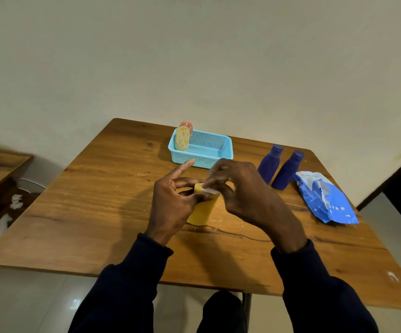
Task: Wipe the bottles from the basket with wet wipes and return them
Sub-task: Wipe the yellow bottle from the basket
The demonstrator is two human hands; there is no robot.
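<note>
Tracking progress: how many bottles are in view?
5. A yellow bottle gripped by the left hand, the right hand pinching a wet wipe on it; two blue bottles right of the basket; a patterned yellow bottle and a pink bottle, half-hidden behind it, in the basket.

Nearer than the basket (200, 150), the top of the yellow bottle (203, 210) is covered by the left hand (170, 203) and right hand (245, 191), and only 1 corner of the wipe (207, 189) is seen. In the basket's left end, 1 red bottle (187, 124) is mostly hidden behind 1 patterned bottle (182, 139). Right of the basket, the print on the wipes pack (326, 200) cannot be read.
</note>
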